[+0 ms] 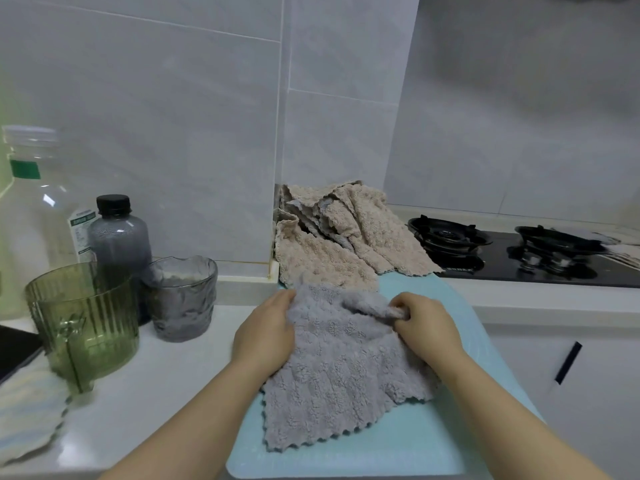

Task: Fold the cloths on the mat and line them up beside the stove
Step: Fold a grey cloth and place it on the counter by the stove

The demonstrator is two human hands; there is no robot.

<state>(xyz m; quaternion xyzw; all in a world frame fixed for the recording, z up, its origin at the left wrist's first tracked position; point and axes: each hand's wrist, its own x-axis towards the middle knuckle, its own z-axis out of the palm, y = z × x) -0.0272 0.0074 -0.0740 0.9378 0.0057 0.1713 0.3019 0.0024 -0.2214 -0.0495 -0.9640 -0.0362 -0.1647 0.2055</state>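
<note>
A grey fluffy cloth [339, 379] lies rumpled on the light blue mat [433, 441] in front of me. My left hand [266, 334] grips the cloth's far left corner. My right hand [426, 323] pinches a bunched fold at its far right edge. Behind the mat, a heap of beige cloths [346, 237] lies against the tiled wall, reaching to the left edge of the black gas stove [519, 254].
On the white counter to the left stand a green ribbed cup [83, 320], a smoky glass cup [181, 297], a dark bottle [119, 233] and a large clear bottle [31, 209]. A striped cloth [27, 417] lies at the front left.
</note>
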